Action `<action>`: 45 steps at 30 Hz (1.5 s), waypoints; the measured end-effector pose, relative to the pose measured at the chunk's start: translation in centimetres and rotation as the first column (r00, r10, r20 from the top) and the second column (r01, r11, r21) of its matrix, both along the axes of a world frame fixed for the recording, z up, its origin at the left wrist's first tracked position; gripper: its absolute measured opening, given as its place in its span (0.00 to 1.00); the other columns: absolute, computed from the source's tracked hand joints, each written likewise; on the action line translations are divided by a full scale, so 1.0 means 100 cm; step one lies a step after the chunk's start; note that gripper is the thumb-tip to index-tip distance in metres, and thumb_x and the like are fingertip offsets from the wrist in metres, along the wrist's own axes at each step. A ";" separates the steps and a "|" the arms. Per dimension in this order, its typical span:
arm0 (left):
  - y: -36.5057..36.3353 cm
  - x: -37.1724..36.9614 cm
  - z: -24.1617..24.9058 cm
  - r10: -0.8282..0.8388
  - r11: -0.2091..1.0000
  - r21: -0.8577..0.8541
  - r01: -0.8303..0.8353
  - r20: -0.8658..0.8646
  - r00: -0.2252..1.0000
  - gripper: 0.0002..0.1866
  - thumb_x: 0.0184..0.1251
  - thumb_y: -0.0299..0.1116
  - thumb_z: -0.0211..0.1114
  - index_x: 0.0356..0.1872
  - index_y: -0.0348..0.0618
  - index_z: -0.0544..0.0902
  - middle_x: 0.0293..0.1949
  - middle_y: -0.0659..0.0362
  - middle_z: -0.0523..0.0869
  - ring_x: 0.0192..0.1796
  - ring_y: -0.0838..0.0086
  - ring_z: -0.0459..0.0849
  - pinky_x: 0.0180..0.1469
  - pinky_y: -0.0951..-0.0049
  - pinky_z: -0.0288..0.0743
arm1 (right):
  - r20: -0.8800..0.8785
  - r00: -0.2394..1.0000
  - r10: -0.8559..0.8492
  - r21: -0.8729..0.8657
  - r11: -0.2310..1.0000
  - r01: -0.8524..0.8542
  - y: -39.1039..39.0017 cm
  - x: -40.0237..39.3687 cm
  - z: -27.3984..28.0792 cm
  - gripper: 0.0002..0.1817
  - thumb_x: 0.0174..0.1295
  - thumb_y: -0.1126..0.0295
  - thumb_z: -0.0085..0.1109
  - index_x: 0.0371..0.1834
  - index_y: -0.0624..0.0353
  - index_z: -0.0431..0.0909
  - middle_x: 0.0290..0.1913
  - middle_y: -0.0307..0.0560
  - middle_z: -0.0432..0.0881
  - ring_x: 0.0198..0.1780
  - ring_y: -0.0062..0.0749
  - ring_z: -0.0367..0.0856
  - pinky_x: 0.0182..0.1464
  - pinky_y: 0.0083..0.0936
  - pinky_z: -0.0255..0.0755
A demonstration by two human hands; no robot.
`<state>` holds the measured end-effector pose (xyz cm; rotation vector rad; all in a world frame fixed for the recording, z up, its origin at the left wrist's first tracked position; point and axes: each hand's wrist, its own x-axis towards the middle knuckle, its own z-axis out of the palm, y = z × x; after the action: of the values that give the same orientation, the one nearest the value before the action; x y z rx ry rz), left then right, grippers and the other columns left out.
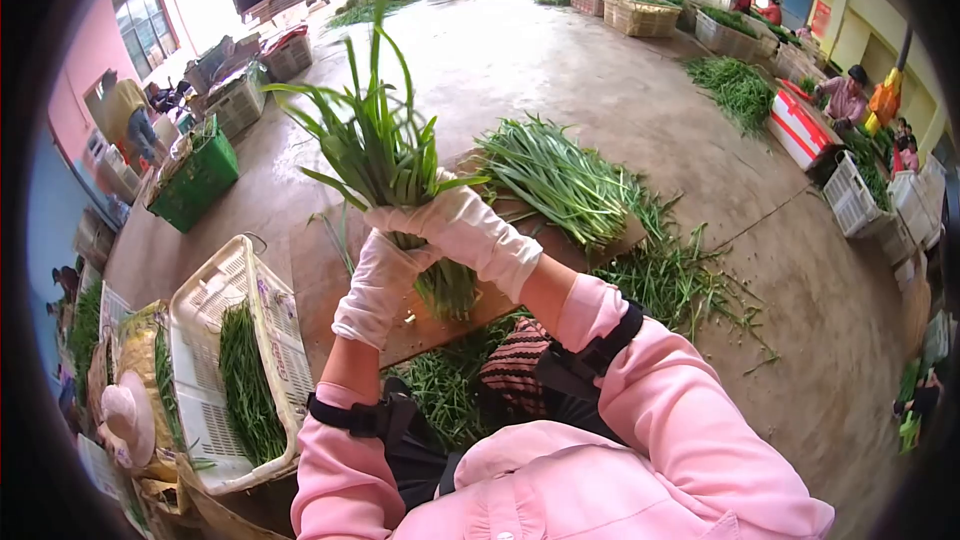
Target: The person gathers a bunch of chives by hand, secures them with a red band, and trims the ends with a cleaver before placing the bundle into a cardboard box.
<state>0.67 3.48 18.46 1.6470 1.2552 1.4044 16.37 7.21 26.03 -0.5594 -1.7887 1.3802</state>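
Upright in front of me stands a bunch of garlic chives, its long flat leaves fanning upward and its lower ends pointing down over a brown board. White gloves cover both hands. My left hand is closed around the bunch from the left, lower down. Just above it, my right hand wraps the same bunch from the right, and the two hands touch. Some fingers are hidden behind leaves and gloves. A large pile of chives lies on the board to the right.
Loose leaf scraps litter the floor to the right, with more between my knees. A white plastic crate holding chives stands at my left. A green bin is farther left. Other people sit among crates at the back and right.
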 end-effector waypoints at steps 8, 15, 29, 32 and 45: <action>-0.008 0.000 -0.013 -0.038 0.997 -0.059 0.044 0.093 0.995 0.28 0.64 0.25 0.76 0.65 0.39 0.76 0.58 0.58 0.85 0.57 0.73 0.83 0.61 0.69 0.79 | -0.105 0.981 0.164 -0.346 0.919 -0.190 -0.013 0.001 0.030 0.36 0.57 0.72 0.78 0.71 0.58 0.74 0.54 0.43 0.86 0.52 0.27 0.82 0.46 0.31 0.85; 0.003 0.015 -0.006 -0.276 0.961 0.249 0.119 0.890 0.363 0.43 0.73 0.45 0.67 0.79 0.38 0.54 0.79 0.54 0.62 0.77 0.68 0.64 0.81 0.53 0.56 | 0.228 0.948 -0.223 0.273 0.949 0.157 -0.018 -0.079 -0.044 0.51 0.54 0.59 0.78 0.81 0.55 0.60 0.75 0.57 0.72 0.68 0.44 0.77 0.68 0.34 0.72; -0.102 -0.032 0.042 -0.102 0.983 0.168 -0.069 0.826 0.555 0.14 0.77 0.28 0.59 0.60 0.47 0.76 0.44 0.59 0.83 0.52 0.64 0.82 0.72 0.52 0.71 | 0.376 0.920 -0.110 0.281 0.960 -0.001 0.002 0.104 -0.049 0.65 0.57 0.35 0.72 0.82 0.73 0.49 0.82 0.70 0.54 0.84 0.51 0.51 0.83 0.35 0.46; -0.100 -0.036 0.035 -0.142 0.982 0.188 -0.026 0.820 0.554 0.16 0.76 0.28 0.59 0.62 0.45 0.76 0.43 0.60 0.83 0.50 0.64 0.81 0.74 0.50 0.68 | 0.493 0.867 -0.074 0.373 0.918 -0.134 -0.010 0.084 -0.050 0.65 0.54 0.36 0.74 0.81 0.75 0.51 0.80 0.72 0.57 0.83 0.54 0.54 0.83 0.37 0.49; -0.097 -0.030 0.016 -0.199 0.980 0.189 0.065 0.893 0.403 0.19 0.77 0.32 0.59 0.65 0.41 0.77 0.45 0.61 0.84 0.53 0.63 0.81 0.73 0.52 0.69 | -0.276 0.961 0.002 -0.497 0.855 -0.145 -0.038 0.068 -0.065 0.18 0.72 0.64 0.65 0.60 0.61 0.86 0.52 0.37 0.90 0.52 0.18 0.83 0.60 0.22 0.75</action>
<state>-2.28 -6.22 20.03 0.6971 0.3481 1.8853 23.19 3.41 19.49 -0.5472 -1.2279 1.9093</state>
